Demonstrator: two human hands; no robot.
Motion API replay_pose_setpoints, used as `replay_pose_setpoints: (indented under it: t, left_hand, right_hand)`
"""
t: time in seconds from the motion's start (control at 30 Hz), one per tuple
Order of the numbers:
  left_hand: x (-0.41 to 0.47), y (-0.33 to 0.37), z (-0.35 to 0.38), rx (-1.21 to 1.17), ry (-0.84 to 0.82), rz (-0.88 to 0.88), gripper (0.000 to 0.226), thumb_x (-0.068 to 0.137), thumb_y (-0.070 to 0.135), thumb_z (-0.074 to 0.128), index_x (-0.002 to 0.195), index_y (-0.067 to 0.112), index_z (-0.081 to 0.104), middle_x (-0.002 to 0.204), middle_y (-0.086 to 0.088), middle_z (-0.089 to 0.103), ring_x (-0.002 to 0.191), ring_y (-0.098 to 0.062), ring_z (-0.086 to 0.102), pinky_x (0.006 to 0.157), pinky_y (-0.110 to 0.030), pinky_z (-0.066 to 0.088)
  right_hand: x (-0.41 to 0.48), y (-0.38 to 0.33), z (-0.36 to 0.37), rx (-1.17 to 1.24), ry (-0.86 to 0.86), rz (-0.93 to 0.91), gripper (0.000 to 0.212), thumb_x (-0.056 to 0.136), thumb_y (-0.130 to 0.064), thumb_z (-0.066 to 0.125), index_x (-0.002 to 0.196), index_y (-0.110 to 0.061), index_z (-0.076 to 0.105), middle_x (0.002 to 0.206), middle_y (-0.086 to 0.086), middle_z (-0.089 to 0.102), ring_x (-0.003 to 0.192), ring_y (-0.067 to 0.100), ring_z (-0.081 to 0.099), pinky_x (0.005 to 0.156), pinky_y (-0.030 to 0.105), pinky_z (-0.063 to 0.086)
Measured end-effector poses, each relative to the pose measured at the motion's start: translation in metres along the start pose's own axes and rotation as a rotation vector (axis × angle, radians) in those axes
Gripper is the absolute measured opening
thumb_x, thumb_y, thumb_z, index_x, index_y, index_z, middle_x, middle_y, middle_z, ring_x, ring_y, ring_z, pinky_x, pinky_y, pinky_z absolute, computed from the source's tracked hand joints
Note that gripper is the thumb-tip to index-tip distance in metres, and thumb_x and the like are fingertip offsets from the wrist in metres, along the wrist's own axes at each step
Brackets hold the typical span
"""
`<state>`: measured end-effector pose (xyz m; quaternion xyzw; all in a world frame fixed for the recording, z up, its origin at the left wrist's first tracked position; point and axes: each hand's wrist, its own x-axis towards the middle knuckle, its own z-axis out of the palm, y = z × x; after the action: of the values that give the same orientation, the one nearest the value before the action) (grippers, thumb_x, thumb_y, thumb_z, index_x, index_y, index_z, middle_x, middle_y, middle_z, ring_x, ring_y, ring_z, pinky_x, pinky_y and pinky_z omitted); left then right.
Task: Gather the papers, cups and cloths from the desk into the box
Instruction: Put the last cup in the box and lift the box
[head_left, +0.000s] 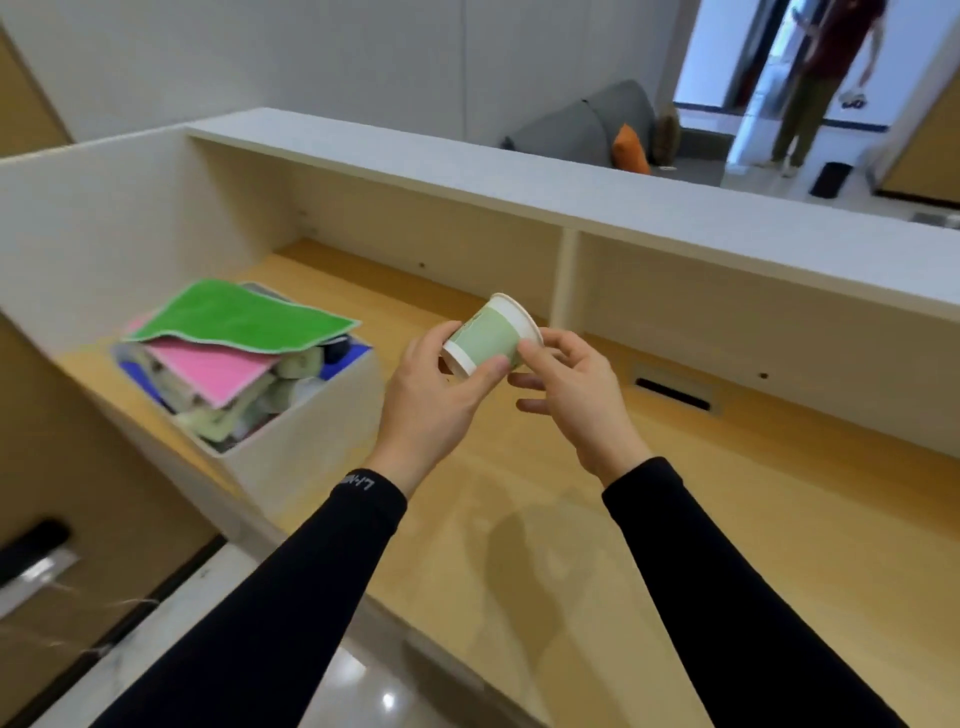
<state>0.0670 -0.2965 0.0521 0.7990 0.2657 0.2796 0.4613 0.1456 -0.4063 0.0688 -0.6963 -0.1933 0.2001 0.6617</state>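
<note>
A green and white paper cup (491, 335) is held tilted above the wooden desk (675, 519), its mouth pointing up and away. My left hand (436, 400) grips its base with thumb and fingers. My right hand (576, 395) touches the cup near its rim with thumb and forefinger, the other fingers spread. To the left stands the white box (311, 441), heaped with cloths: a green cloth (244, 317) on top, a pink cloth (218, 371) under it, crumpled items below.
A white shelf (571, 202) with a divider runs along the desk's back. A cable slot (672, 393) sits in the desk at right. A white side panel stands left of the box. A person stands far off at top right, beyond a grey sofa.
</note>
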Motion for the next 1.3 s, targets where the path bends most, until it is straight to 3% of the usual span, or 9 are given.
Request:
replay_pose_setpoints:
  t: [0.27, 0.37, 0.47, 0.63, 0.83, 1.03, 1.1, 1.2, 1.3]
  left_hand:
    - [0.019, -0.078, -0.190, 0.079, 0.230, -0.071, 0.054, 0.077, 0.037, 0.071, 0.125, 0.023, 0.049, 0.113, 0.006, 0.055, 0.094, -0.013, 0.054, 0.068, -0.019, 0.040]
    - [0.023, -0.102, -0.231, 0.174, 0.191, -0.072, 0.054, 0.077, 0.035, 0.070, 0.126, 0.025, 0.048, 0.120, 0.001, 0.055, 0.101, -0.018, 0.055, 0.073, -0.023, 0.040]
    - [0.022, -0.122, -0.238, 0.316, 0.088, -0.014, 0.056, 0.081, 0.039, 0.065, 0.133, 0.031, 0.046, 0.132, -0.001, 0.051, 0.116, -0.019, 0.051, 0.085, -0.026, 0.036]
    - [0.024, -0.147, -0.207, 0.492, 0.016, -0.039, 0.058, 0.086, 0.046, 0.057, 0.139, 0.032, 0.041, 0.125, -0.003, 0.053, 0.110, -0.023, 0.054, 0.084, -0.028, 0.036]
    - [0.034, -0.176, -0.183, 0.846, -0.045, -0.110, 0.040, 0.092, 0.041, 0.041, 0.119, 0.022, 0.063, 0.115, -0.008, 0.059, 0.111, -0.026, 0.045, 0.089, -0.036, 0.034]
    - [0.061, -0.147, -0.221, 0.608, 0.268, 0.269, 0.038, 0.083, 0.036, 0.044, 0.053, 0.018, 0.057, 0.052, 0.011, 0.040, 0.045, -0.013, 0.040, 0.045, -0.021, 0.022]
    - [0.076, -0.131, -0.238, 0.505, 0.340, 0.286, 0.042, 0.086, 0.038, 0.043, 0.048, 0.022, 0.052, 0.038, 0.012, 0.033, 0.034, -0.009, 0.032, 0.042, -0.017, 0.018]
    - [0.103, -0.122, -0.258, 0.363, 0.481, 0.124, 0.038, 0.090, 0.032, 0.048, 0.058, 0.015, 0.061, 0.048, -0.006, 0.057, 0.047, -0.026, 0.051, 0.047, -0.027, 0.032]
    - [0.127, -0.133, -0.273, 0.359, 0.490, -0.044, 0.020, 0.088, 0.028, 0.051, 0.077, 0.021, 0.067, 0.068, 0.001, 0.063, 0.069, -0.021, 0.055, 0.062, -0.027, 0.037]
  right_hand:
    - [-0.013, -0.008, 0.175, -0.016, -0.118, 0.007, 0.039, 0.090, -0.017, 0.056, 0.128, -0.021, 0.049, 0.093, -0.001, 0.061, 0.083, 0.015, 0.062, 0.071, 0.033, 0.054]
    - [-0.011, -0.006, 0.202, -0.061, -0.105, 0.035, 0.039, 0.089, -0.014, 0.056, 0.127, -0.017, 0.050, 0.089, 0.001, 0.059, 0.082, 0.016, 0.060, 0.068, 0.032, 0.052]
    - [-0.005, 0.002, 0.214, -0.066, -0.053, 0.093, 0.039, 0.088, -0.012, 0.055, 0.126, -0.014, 0.051, 0.082, 0.000, 0.057, 0.080, 0.017, 0.059, 0.065, 0.031, 0.049]
    - [-0.001, 0.017, 0.222, -0.087, -0.027, 0.140, 0.039, 0.088, -0.012, 0.054, 0.127, -0.012, 0.049, 0.083, -0.001, 0.055, 0.079, 0.016, 0.059, 0.063, 0.029, 0.048]
    - [0.017, 0.031, 0.230, -0.129, -0.075, 0.173, 0.033, 0.088, -0.014, 0.054, 0.122, -0.015, 0.054, 0.091, 0.001, 0.059, 0.081, 0.016, 0.060, 0.065, 0.029, 0.049]
    - [0.059, 0.033, 0.231, -0.134, 0.031, 0.106, 0.007, 0.087, -0.022, 0.057, 0.081, -0.026, 0.058, 0.086, 0.003, 0.063, 0.074, 0.016, 0.061, 0.072, 0.038, 0.051]
    - [0.073, 0.024, 0.235, -0.101, 0.093, 0.012, 0.009, 0.087, -0.024, 0.057, 0.079, -0.030, 0.057, 0.081, 0.001, 0.063, 0.071, 0.015, 0.061, 0.074, 0.040, 0.053]
    - [0.095, 0.008, 0.243, -0.123, 0.052, -0.096, 0.009, 0.085, -0.024, 0.058, 0.086, -0.033, 0.060, 0.079, 0.001, 0.063, 0.072, 0.016, 0.059, 0.073, 0.037, 0.052]
    - [0.108, 0.007, 0.253, -0.196, -0.031, -0.034, 0.014, 0.086, -0.021, 0.059, 0.099, -0.025, 0.062, 0.087, -0.001, 0.064, 0.077, 0.015, 0.061, 0.071, 0.034, 0.052]
